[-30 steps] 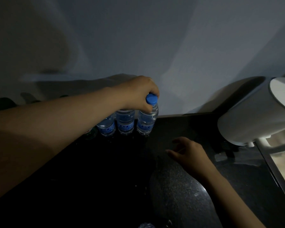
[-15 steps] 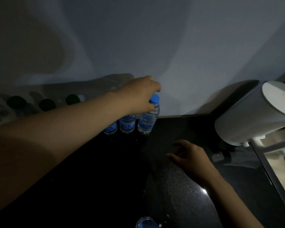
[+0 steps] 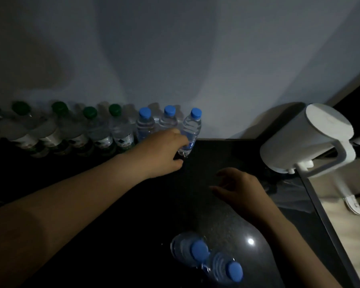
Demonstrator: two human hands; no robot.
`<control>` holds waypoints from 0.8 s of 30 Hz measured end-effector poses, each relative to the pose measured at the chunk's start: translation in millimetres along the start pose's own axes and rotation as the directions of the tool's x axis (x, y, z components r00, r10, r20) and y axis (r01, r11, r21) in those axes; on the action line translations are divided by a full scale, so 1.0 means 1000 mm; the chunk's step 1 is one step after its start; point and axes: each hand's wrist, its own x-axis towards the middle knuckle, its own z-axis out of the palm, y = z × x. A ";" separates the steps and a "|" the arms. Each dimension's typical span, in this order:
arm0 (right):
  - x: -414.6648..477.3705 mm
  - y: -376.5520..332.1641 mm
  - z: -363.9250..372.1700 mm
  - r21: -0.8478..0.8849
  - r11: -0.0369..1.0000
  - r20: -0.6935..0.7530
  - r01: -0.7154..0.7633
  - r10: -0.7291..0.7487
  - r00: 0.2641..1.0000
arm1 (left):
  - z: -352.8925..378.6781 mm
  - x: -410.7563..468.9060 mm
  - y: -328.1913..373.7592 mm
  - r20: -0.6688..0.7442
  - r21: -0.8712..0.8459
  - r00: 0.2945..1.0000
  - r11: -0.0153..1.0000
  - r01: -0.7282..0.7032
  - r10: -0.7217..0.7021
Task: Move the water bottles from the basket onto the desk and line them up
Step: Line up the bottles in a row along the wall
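Three clear blue-capped water bottles stand in a row against the wall on the dark desk (image 3: 227, 204). My left hand (image 3: 162, 150) reaches across and holds the lower body of the rightmost bottle (image 3: 192, 126), which stands upright. The two others (image 3: 144, 125) (image 3: 168, 119) stand just left of it. My right hand (image 3: 239, 188) hovers low over the desk with loosely bent fingers, holding nothing. Two more blue-capped bottles (image 3: 195, 250) (image 3: 231, 269) show at the near edge. No basket is in view.
Several green-capped bottles (image 3: 112, 129) line the wall to the left of the blue ones. A white kettle (image 3: 303, 140) stands at the desk's right end, beside the desk edge and a pale floor (image 3: 341, 204).
My left hand has slid from the cap of the rightmost bottle down to its lower body. The view has pulled back, so the green-capped row and two near bottles show.
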 end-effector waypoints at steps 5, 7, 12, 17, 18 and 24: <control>-0.041 -0.007 -0.007 -0.038 0.999 -0.014 0.010 -0.011 1.000 | 0.013 -0.044 0.019 0.015 -0.068 1.000 0.998 0.015 -0.014; -0.059 -0.009 -0.007 -0.041 0.999 -0.021 0.010 -0.011 1.000 | 0.019 -0.059 0.026 0.024 -0.085 1.000 0.996 0.019 -0.017; -0.097 -0.011 -0.004 -0.065 0.998 -0.044 0.010 -0.013 0.999 | 0.032 -0.090 0.042 0.076 -0.114 0.997 0.993 0.009 0.000; -0.123 -0.008 0.000 -0.078 0.997 -0.045 0.006 -0.010 0.999 | 0.050 -0.108 0.059 0.170 -0.149 0.984 0.989 -0.019 0.045; -0.127 -0.007 0.000 -0.081 0.997 -0.046 0.003 -0.006 0.999 | 0.054 -0.110 0.062 0.192 -0.144 0.980 0.989 -0.030 0.058; -0.151 -0.005 0.004 -0.077 0.997 -0.047 -0.018 0.014 0.999 | 0.071 -0.111 0.077 0.230 -0.112 0.969 0.992 -0.063 0.088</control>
